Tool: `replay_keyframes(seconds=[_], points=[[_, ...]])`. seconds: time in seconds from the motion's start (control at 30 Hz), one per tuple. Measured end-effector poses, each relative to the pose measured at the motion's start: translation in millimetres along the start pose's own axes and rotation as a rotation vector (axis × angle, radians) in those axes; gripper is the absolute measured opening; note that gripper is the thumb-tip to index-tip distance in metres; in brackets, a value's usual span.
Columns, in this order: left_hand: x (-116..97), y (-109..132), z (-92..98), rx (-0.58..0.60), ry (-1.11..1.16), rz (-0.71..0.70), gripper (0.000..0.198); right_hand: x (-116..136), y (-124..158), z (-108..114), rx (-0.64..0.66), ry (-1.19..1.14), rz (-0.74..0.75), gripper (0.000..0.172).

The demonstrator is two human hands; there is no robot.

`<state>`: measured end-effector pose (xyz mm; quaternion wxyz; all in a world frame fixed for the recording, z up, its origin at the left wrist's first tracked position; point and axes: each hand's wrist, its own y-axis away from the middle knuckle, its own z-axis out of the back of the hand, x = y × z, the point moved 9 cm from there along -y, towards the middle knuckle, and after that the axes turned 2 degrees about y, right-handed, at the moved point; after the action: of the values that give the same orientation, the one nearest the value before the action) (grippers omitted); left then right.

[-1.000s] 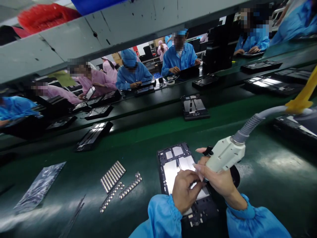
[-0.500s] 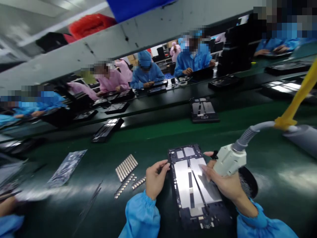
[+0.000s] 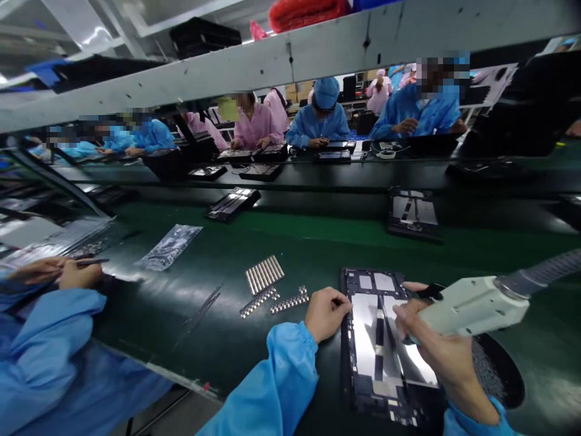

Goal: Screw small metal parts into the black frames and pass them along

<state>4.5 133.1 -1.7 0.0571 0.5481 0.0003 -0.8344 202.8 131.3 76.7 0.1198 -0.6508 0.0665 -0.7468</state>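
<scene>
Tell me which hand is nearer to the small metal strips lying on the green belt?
Left. The left hand rests just right of the metal strips; the right hand is farther right, holding the white tool.

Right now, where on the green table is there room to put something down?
Bare green belt lies between the silver strips and the far tablet frame. More lies left of the strips, toward the plastic bag. It is crowded around the near tablet frame, where the left hand and right hand with its tool work.

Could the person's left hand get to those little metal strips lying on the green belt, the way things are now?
Probably yes. The left hand rests at the device frame's left edge, and the metal strips lie just beside it on bare green belt, with nothing between.
</scene>
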Motion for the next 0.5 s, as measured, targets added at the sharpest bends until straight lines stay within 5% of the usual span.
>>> replay_keyframes(seconds=[0.3, 0.5], points=[[-8.0, -10.8, -0.3, 0.067, -0.121, -0.030, 0.007, 12.1, -23.3, -57.1, 0.013, -0.148, 0.004, 0.018], [-9.3, -10.4, -1.8, 0.091, -0.122, -0.049, 0.009, 5.3, -37.2, -80.9, 0.005, -0.193, 0.010, 0.035]])
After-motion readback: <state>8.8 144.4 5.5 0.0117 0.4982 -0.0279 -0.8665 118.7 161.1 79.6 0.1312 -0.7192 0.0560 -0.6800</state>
